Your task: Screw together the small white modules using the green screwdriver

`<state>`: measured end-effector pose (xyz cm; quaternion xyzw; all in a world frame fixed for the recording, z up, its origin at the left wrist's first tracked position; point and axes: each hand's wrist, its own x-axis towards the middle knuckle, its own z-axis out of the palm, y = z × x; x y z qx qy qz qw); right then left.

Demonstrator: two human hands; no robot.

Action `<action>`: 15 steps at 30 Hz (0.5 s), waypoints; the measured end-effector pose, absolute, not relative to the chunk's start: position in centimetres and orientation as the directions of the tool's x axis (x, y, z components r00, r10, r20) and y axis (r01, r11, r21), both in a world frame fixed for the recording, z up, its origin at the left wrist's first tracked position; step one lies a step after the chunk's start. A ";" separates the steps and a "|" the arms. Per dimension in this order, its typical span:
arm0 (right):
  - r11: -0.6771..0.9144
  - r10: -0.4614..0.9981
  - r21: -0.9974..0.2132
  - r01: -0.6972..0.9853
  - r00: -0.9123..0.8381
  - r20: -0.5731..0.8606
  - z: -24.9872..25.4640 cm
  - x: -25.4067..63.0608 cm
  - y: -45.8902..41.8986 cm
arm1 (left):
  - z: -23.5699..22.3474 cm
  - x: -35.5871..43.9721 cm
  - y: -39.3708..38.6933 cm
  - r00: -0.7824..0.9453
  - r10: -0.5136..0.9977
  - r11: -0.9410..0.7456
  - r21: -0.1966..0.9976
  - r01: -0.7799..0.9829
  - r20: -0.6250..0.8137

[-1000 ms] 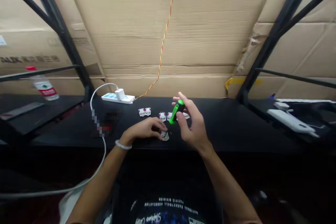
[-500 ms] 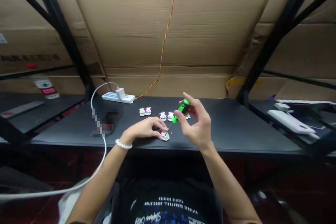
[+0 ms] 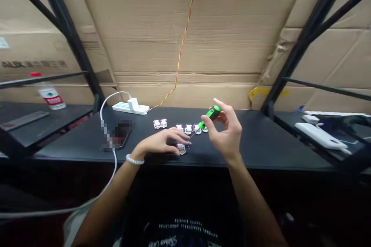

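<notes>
The right hand [image 3: 227, 131] grips a green screwdriver [image 3: 213, 112]; no one can tell if the left hand [image 3: 164, 141] pinches the small white piece [image 3: 181, 149] beside it on the black table [image 3: 275, 139]. That piece seems half-way; which of the other white pieces [image 3: 188, 128] behind are done doesn't show.

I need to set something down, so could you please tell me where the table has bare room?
The widest free patch lies between the right hand and right post; a smaller one, between the blurred dark object and paired white parts. Crowded: around the left hand, screwdriver and row of parts.
</notes>
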<state>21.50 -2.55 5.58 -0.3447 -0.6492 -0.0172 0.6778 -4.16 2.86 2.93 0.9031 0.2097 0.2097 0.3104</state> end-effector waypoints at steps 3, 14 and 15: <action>0.764 0.419 -0.440 0.472 0.157 0.895 5.6 21.4 -2.6 | 3.0 -3.8 2.7 0.838 0.491 -0.732 0.634 0.250 0.237; 0.749 0.402 -0.434 0.501 0.178 0.898 6.0 21.9 -2.8 | 2.5 -3.7 3.0 0.832 0.500 -0.729 0.635 0.256 0.240; 0.749 0.394 -0.432 0.502 0.185 0.900 6.0 22.0 -2.8 | 2.5 -3.7 3.0 0.832 0.497 -0.732 0.633 0.252 0.244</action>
